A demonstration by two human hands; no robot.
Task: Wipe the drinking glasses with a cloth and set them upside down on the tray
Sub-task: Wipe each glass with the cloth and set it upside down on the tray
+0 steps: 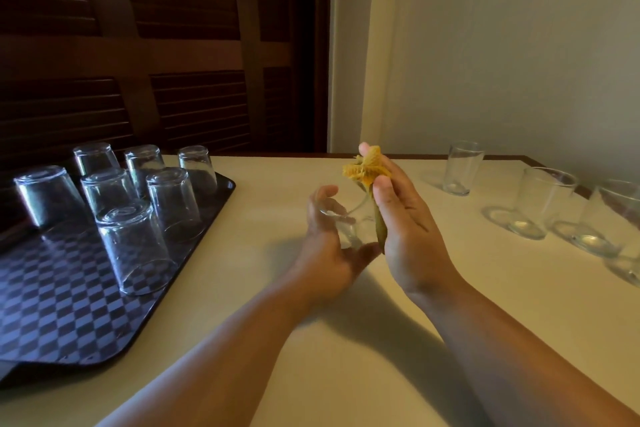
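- Cream table [270, 204] lies under everything, and the grip is above its middle.
- Dark, checker-patterned tray [52, 322] sits on the table well to the left of the grip, its near corner reaching towards the person.
- Seven upside-down glasses [133, 246] stand on the tray in loose rows. The closest of them is level with the grip and well apart from it.
- Three upright glasses [543, 201] stand on the table to the right of the grip, running off towards the right edge, where part of another shows.
- Left hand [329, 246] wraps the clear held glass [349, 225] from the left, fingers curled round its far side and thumb at its near side. The glass is off the table, and its exact tilt is hard to read.
- Right hand [405, 229] meets the glass from the right, and its thumb and fingers pinch the cloth [367, 168] against it.
- Yellow, bunched cloth sticks out above the right hand's fingertips. A darker strip of it runs down between that palm and the glass, touching both.
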